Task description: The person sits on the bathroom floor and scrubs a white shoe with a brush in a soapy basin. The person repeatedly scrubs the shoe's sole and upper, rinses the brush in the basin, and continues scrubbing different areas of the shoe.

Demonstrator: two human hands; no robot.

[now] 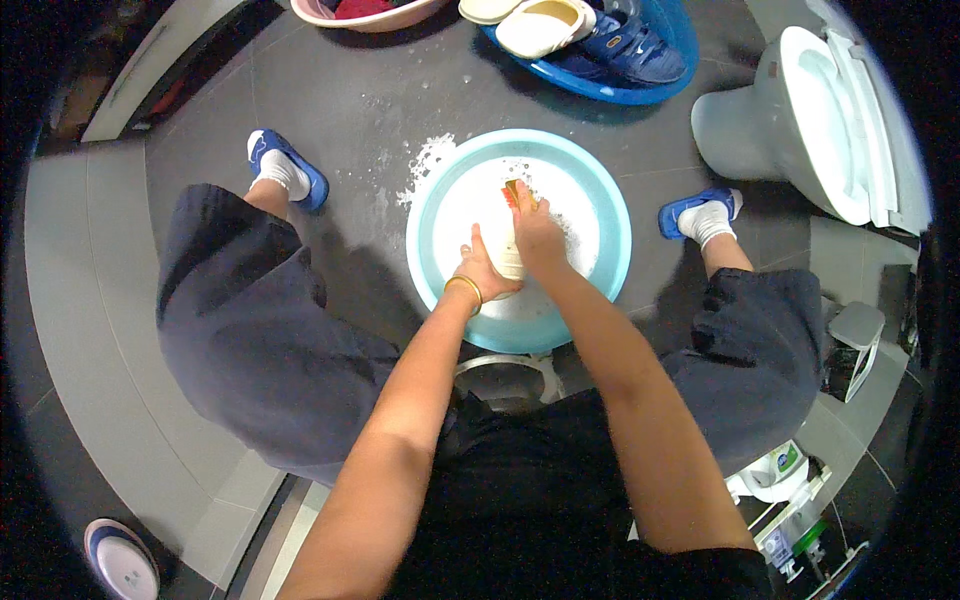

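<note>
A light blue plastic basin (613, 225) full of white suds stands on the floor between my feet. Inside it, my left hand (484, 271) grips a cream-coloured shoe (507, 259), thumb across the near end and fingers along its left side. The shoe's far part blends into the pale foam, so its full outline is hard to make out. My right hand (540, 234) holds a small scrub brush (511, 192) with red bristles and a yellowish-brown back. The index finger lies along the brush, which is at the shoe's far right side.
A blue basin (600, 90) ahead holds cream clogs (541, 28) and dark blue strap shoes (637, 54). Left of it is a pink basin (375, 21) with dark and red cloth. A toilet (817, 127) stands at right. Foam (433, 159) spots the grey tiled floor (322, 90).
</note>
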